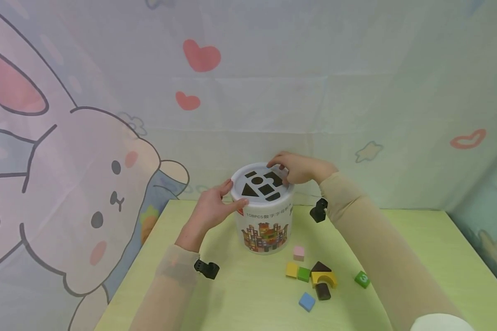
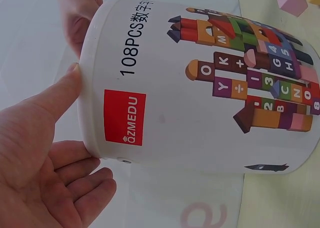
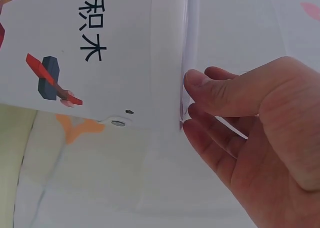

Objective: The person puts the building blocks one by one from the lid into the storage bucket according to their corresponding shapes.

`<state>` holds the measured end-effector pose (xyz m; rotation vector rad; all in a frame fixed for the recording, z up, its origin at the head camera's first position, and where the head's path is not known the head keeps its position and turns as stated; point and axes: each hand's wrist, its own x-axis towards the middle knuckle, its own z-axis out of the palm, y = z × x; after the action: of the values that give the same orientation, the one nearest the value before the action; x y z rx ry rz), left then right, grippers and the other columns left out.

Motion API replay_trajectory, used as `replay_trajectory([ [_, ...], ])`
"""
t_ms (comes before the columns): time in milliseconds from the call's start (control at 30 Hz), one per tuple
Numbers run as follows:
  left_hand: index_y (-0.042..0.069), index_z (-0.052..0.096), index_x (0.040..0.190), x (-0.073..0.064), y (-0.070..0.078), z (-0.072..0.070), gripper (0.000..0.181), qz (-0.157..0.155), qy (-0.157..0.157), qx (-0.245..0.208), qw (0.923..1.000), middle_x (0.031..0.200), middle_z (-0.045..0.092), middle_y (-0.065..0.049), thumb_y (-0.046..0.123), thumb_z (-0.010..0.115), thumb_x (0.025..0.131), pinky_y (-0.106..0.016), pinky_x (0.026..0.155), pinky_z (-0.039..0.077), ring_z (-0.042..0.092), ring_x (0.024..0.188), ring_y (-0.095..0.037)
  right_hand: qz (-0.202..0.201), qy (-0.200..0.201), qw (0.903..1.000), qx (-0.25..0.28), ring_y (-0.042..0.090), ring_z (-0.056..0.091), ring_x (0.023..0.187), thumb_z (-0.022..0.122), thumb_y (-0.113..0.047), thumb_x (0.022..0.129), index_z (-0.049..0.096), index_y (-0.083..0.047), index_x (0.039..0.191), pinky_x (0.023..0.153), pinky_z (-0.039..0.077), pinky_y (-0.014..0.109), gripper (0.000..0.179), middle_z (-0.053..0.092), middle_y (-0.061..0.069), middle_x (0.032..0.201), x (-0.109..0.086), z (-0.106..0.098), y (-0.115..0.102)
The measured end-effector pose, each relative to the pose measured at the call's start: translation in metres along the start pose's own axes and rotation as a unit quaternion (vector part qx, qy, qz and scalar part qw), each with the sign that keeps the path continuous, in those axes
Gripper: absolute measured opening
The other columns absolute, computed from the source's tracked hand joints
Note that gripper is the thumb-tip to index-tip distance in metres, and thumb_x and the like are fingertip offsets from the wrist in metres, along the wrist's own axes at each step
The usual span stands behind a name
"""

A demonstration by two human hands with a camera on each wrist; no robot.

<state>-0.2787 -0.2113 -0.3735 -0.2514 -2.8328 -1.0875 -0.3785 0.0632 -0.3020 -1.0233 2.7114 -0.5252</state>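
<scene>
A white cylindrical bucket [image 1: 265, 236] printed with toy building blocks stands upright at the back of the table. On top sits its white lid [image 1: 257, 199], pierced with holes of several shapes. My left hand [image 1: 213, 207] grips the lid's rim at the near left, thumb in front and fingers round the side; in the left wrist view the hand [image 2: 45, 163] has its fingertips at that rim. Across the lid, my right hand [image 1: 304, 168] holds the rim at the far right. The right wrist view shows the right hand [image 3: 280, 123] with thumb and bent fingers at the lid's edge.
Several blocks lie in front of the bucket, among them a pink block [image 1: 299, 252], a yellow arch [image 1: 324, 276] and a blue block [image 1: 307, 301]. A green numbered block [image 1: 362, 279] lies near the right forearm. A printed cloth [image 1: 265, 105] hangs close behind the table [image 1: 240, 294].
</scene>
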Motion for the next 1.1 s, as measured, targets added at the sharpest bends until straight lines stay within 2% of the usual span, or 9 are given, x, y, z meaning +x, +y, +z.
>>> replay_trajectory([
  [367, 0.006, 0.041, 0.163, 0.004, 0.003, 0.003, 0.091, 0.016, -0.001, 0.003, 0.9999, 0.171, 0.036, -0.007, 0.054, 0.079, 0.096, -0.055, 0.116, 0.044, 0.04, 0.153, -0.037, -0.009, 0.015, 0.9998, 0.008, 0.039, 0.053, 0.137, 0.068, 0.006, 0.095, 0.057, -0.003, 0.153, 0.114, 0.045, 0.051, 0.059, 0.05, 0.018, 0.155, -0.008, -0.001, 0.008],
  [500, 0.007, 0.042, 0.163, 0.005, 0.003, 0.004, 0.089, 0.014, -0.004, -0.005, 0.9999, 0.171, 0.036, -0.006, 0.053, 0.079, 0.096, -0.054, 0.115, 0.045, 0.041, 0.152, -0.036, -0.03, 0.06, 0.9967, 0.045, 0.039, 0.055, 0.136, 0.067, -0.001, 0.1, 0.056, -0.001, 0.153, 0.11, 0.05, 0.051, 0.054, 0.053, 0.019, 0.153, -0.016, 0.006, 0.02],
  [600, 0.008, 0.042, 0.163, 0.005, 0.004, 0.005, 0.089, 0.014, -0.008, -0.011, 0.9998, 0.171, 0.035, -0.004, 0.053, 0.079, 0.096, -0.054, 0.115, 0.046, 0.041, 0.153, -0.035, -0.052, 0.115, 0.9881, 0.088, 0.039, 0.057, 0.134, 0.068, -0.005, 0.104, 0.055, 0.0, 0.153, 0.107, 0.052, 0.052, 0.051, 0.055, 0.02, 0.152, -0.025, 0.017, 0.036],
  [733, 0.007, 0.042, 0.164, 0.005, 0.004, 0.005, 0.09, 0.017, -0.01, -0.01, 0.9998, 0.172, 0.034, -0.002, 0.054, 0.078, 0.096, -0.053, 0.113, 0.048, 0.041, 0.153, -0.035, -0.061, 0.176, 0.9703, 0.153, 0.039, 0.058, 0.133, 0.068, -0.009, 0.106, 0.057, -0.001, 0.152, 0.107, 0.052, 0.055, 0.048, 0.056, 0.02, 0.152, -0.045, 0.036, 0.061],
  [833, 0.007, 0.042, 0.164, 0.004, 0.004, 0.003, 0.09, 0.019, -0.009, -0.007, 0.9998, 0.172, 0.034, -0.002, 0.055, 0.078, 0.096, -0.052, 0.111, 0.05, 0.042, 0.152, -0.036, -0.048, 0.193, 0.9621, 0.187, 0.039, 0.059, 0.133, 0.067, -0.014, 0.108, 0.059, -0.003, 0.152, 0.108, 0.05, 0.058, 0.046, 0.057, 0.018, 0.152, -0.066, 0.052, 0.08],
  [967, 0.006, 0.041, 0.164, 0.003, 0.004, 0.001, 0.091, 0.02, -0.011, -0.006, 0.9997, 0.172, 0.033, -0.004, 0.055, 0.077, 0.097, -0.054, 0.113, 0.048, 0.042, 0.152, -0.038, -0.021, 0.181, 0.9613, 0.207, 0.037, 0.061, 0.132, 0.065, -0.019, 0.11, 0.06, -0.006, 0.151, 0.107, 0.05, 0.059, 0.043, 0.06, 0.017, 0.15, -0.097, 0.077, 0.105],
  [1100, 0.005, 0.04, 0.164, 0.002, 0.003, -0.001, 0.091, 0.017, -0.011, -0.009, 0.9998, 0.173, 0.032, -0.004, 0.054, 0.077, 0.097, -0.055, 0.115, 0.045, 0.041, 0.152, -0.038, 0.0, 0.147, 0.9635, 0.224, 0.034, 0.064, 0.127, 0.065, -0.02, 0.11, 0.062, -0.007, 0.15, 0.103, 0.055, 0.05, 0.042, 0.064, 0.017, 0.145, -0.132, 0.1, 0.127],
])
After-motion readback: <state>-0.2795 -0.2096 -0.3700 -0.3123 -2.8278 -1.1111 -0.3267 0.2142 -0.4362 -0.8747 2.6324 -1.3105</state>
